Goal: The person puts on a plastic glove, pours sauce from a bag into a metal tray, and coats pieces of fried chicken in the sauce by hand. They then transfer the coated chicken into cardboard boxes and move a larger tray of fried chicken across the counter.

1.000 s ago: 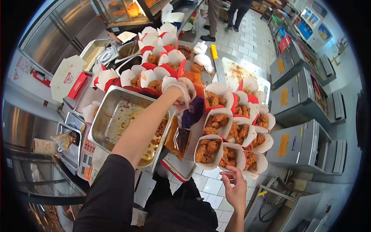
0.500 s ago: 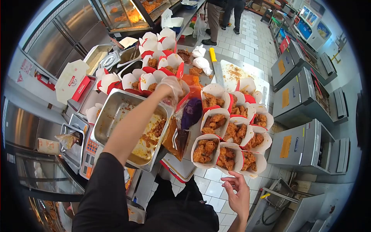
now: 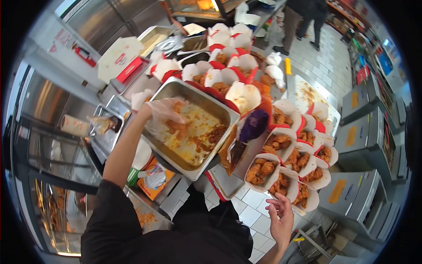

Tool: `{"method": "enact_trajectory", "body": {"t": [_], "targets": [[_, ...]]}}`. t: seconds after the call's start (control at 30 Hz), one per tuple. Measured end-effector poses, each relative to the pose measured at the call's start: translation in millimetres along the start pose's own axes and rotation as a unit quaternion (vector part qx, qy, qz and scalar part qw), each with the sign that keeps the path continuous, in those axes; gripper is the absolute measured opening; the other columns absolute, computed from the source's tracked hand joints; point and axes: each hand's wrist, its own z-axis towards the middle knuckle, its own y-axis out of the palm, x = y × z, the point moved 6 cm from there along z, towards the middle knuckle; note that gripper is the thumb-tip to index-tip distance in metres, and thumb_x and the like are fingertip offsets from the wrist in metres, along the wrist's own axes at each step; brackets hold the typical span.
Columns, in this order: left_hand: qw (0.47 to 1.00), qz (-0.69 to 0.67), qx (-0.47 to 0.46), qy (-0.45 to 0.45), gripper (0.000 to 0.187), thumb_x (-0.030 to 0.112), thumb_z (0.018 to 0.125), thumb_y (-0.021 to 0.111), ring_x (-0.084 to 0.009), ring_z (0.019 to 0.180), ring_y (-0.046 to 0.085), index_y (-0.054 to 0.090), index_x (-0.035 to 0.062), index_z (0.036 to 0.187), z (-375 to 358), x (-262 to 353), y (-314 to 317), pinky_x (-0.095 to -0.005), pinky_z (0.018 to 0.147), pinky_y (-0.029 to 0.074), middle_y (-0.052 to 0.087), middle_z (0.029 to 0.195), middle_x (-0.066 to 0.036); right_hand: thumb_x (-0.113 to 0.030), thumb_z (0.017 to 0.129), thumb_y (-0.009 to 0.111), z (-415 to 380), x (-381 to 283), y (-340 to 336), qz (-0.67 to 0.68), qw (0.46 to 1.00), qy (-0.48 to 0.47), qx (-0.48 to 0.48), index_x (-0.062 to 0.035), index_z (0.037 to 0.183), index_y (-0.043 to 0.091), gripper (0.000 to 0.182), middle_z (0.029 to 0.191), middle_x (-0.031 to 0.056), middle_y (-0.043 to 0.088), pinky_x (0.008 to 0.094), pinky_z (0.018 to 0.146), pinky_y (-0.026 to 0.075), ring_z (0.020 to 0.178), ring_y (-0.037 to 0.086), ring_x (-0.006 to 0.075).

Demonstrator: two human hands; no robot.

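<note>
My left hand [image 3: 163, 118], in a clear plastic glove, reaches into a deep steel pan [image 3: 193, 170] smeared with sauce and crumbs. Its fingers close around an orange-brown piece of fried chicken [image 3: 176, 128], partly hidden by the glove. Beyond the pan's far rim stands an open takeout box [image 3: 244, 97], with no chicken visible in it. Bare and loosely curled, my right hand [image 3: 281, 216] has its fingers apart and nothing in them. It hovers just beside the nearest filled boxes, such as one with fried chicken [image 3: 262, 170].
Several red-and-white boxes [image 3: 211, 79] crowd behind the pan. A purple cloth-like bundle [image 3: 254, 125] and a brown bag [image 3: 228, 154] lie between pan and filled boxes. A yellow-handled tool [image 3: 288, 66] lies near a white cutting board [image 3: 314, 94]. People [image 3: 303, 17] stand farther back.
My left hand has moved from over a box back into the pan, towards its left side. The camera view has shifted, so the counter appears farther right. My right hand stays by the boxes.
</note>
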Motion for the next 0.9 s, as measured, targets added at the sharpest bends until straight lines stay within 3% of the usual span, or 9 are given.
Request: {"method": "enact_trajectory", "body": {"t": [0.13, 0.2, 0.3, 0.47, 0.6, 0.73, 0.8, 0.83, 0.9], "targets": [[0.981, 0.164, 0.101, -0.022, 0.069, 0.034, 0.078, 0.080, -0.0174, 0.108, 0.059, 0.051, 0.0069, 0.135, -18, -35, -11, -0.0303, 0.098, 0.046, 0.061, 0.120, -0.007, -0.010, 0.093, 0.062, 8, -18, 14, -0.003, 0.999, -0.022, -0.040, -0.0010, 0.125, 0.051, 0.035, 0.102, 0.0117, 0.070, 0.0291, 0.079, 0.050, 0.087, 0.065, 0.0155], [0.971, -0.151, 0.182, 0.028, 0.066, 0.035, 0.080, 0.078, -0.0165, 0.106, 0.061, 0.052, 0.0052, 0.133, -42, -65, -33, -0.0292, 0.094, 0.048, 0.065, 0.113, -0.007, -0.009, 0.093, 0.062, 10, -24, 17, -0.006, 0.999, -0.024, -0.045, -0.0002, 0.126, 0.050, 0.036, 0.103, 0.0124, 0.069, 0.0286, 0.080, 0.050, 0.088, 0.064, 0.0159], [0.944, -0.194, 0.255, 0.079, 0.060, 0.033, 0.082, 0.076, -0.0148, 0.099, 0.062, 0.055, 0.0030, 0.130, -103, -62, -78, -0.0286, 0.087, 0.051, 0.066, 0.110, -0.006, -0.008, 0.093, 0.061, 8, -26, 19, 0.009, 0.998, -0.041, -0.044, 0.0006, 0.127, 0.049, 0.036, 0.104, 0.0138, 0.068, 0.0282, 0.081, 0.051, 0.089, 0.064, 0.0168], [0.873, 0.070, 0.468, -0.122, 0.051, 0.041, 0.086, 0.070, -0.0212, 0.096, 0.065, 0.064, 0.0028, 0.119, -217, -134, -154, -0.0344, 0.082, 0.052, 0.069, 0.105, -0.011, -0.013, 0.097, 0.057, 3, -28, 23, 0.017, 0.995, -0.062, -0.070, -0.0009, 0.128, 0.048, 0.035, 0.105, 0.0121, 0.066, 0.0256, 0.076, 0.050, 0.087, 0.063, 0.0148], [0.805, 0.092, 0.337, -0.480, 0.051, 0.052, 0.087, 0.062, -0.0261, 0.096, 0.066, 0.070, 0.0048, 0.106, -239, -230, -160, -0.0366, 0.079, 0.051, 0.070, 0.105, -0.014, -0.018, 0.100, 0.056, -4, -62, 27, -0.051, 0.989, -0.118, -0.078, -0.0048, 0.132, 0.052, 0.035, 0.111, 0.0108, 0.068, 0.0273, 0.078, 0.051, 0.091, 0.066, 0.0169], [0.781, -0.037, 0.432, -0.450, 0.041, 0.041, 0.090, 0.061, -0.0284, 0.086, 0.066, 0.067, 0.0012, 0.097, -223, -287, -123, -0.0381, 0.076, 0.051, 0.070, 0.096, -0.013, -0.017, 0.100, 0.056, -4, -81, 45, -0.089, 0.981, -0.142, -0.096, -0.0038, 0.131, 0.052, 0.034, 0.107, 0.0102, 0.068, 0.0287, 0.076, 0.052, 0.089, 0.066, 0.0175], [0.889, 0.278, 0.317, -0.179, 0.039, 0.042, 0.094, 0.055, -0.0249, 0.071, 0.063, 0.062, 0.0038, 0.086, -183, -326, -115, -0.0422, 0.061, 0.048, 0.063, 0.080, -0.007, -0.017, 0.099, 0.058, -2, -74, 52, -0.089, 0.979, -0.154, -0.098, -0.0036, 0.130, 0.053, 0.034, 0.103, 0.0091, 0.069, 0.0282, 0.075, 0.051, 0.086, 0.065, 0.0171], [0.906, -0.056, 0.374, -0.191, 0.032, 0.037, 0.090, 0.058, -0.0299, 0.068, 0.063, 0.058, 0.0062, 0.082, -187, -326, -107, -0.0444, 0.058, 0.047, 0.062, 0.075, -0.010, -0.015, 0.098, 0.057, 6, -48, 56, -0.054, 0.986, -0.115, -0.105, -0.0023, 0.129, 0.050, 0.034, 0.104, 0.0108, 0.067, 0.0266, 0.075, 0.051, 0.087, 0.064, 0.0160], [0.882, 0.000, 0.439, -0.173, 0.026, 0.032, 0.089, 0.059, -0.0287, 0.064, 0.061, 0.058, 0.0068, 0.082, -179, -361, -121, -0.0427, 0.056, 0.046, 0.060, 0.071, -0.010, -0.013, 0.098, 0.057, 5, -41, 63, -0.021, 0.989, -0.082, -0.117, -0.0010, 0.127, 0.048, 0.033, 0.106, 0.0129, 0.066, 0.0248, 0.075, 0.050, 0.086, 0.064, 0.0152]]}}
